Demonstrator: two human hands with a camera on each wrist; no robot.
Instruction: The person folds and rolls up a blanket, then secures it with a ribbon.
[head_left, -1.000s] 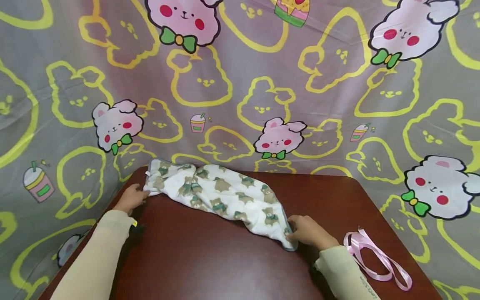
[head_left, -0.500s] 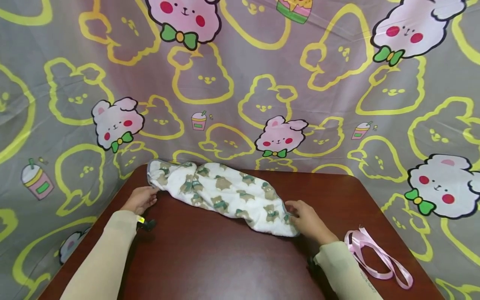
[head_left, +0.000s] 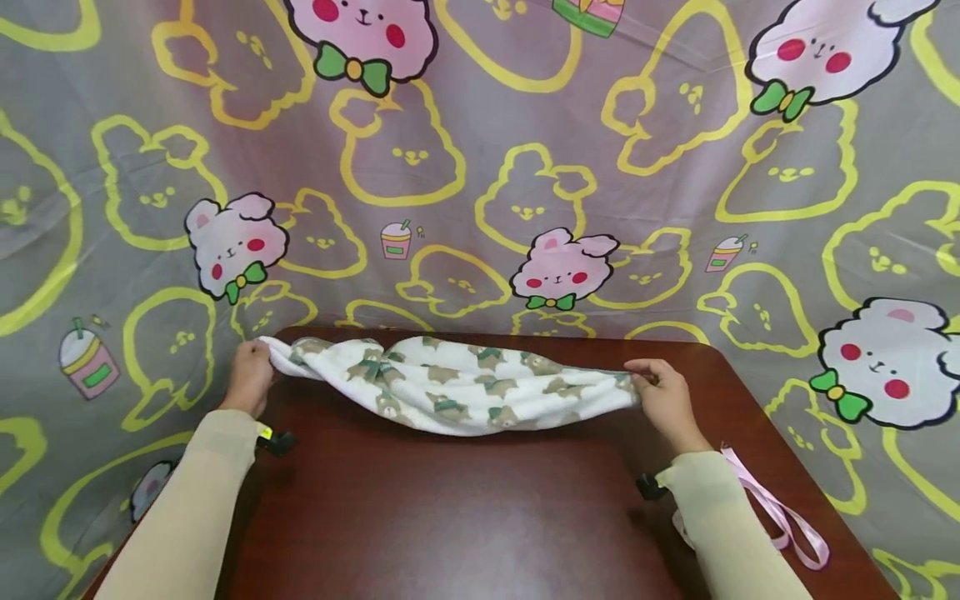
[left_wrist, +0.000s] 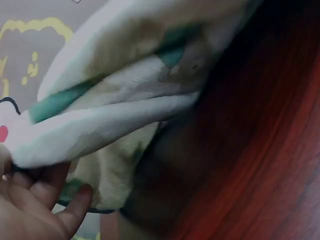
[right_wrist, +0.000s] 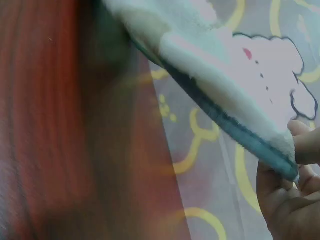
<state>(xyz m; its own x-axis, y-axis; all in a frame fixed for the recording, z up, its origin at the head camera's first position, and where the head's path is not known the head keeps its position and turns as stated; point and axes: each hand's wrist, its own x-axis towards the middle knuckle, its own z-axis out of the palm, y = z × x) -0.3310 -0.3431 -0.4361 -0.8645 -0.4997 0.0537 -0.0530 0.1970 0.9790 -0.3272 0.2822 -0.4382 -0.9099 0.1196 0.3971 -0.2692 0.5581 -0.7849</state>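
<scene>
A white fleecy cloth (head_left: 450, 387) printed with brown bears in green stretches between both hands, its middle sagging over the table. At its left end my left hand (head_left: 249, 377) grips a bunched part; the left wrist view shows folds of the cloth (left_wrist: 110, 120) by the fingers. On the other side my right hand (head_left: 666, 400) pinches a corner between thumb and fingers. In the right wrist view a grey-green trimmed edge (right_wrist: 225, 125) runs down to that pinch. Whether the sagging middle touches the tabletop, I cannot tell.
A brown wooden table (head_left: 450, 517) lies beneath. Beside the right forearm, a pink ribbon (head_left: 780, 517) lies looped near the table's right edge, partly covered by the sleeve. A grey curtain (head_left: 465, 125) with cartoon rabbits hangs close behind the table.
Both hands have moved apart and up, the right one outward to the right. The cloth, lying slanted on the table before, is now pulled out lengthwise and lifted at both ends.
</scene>
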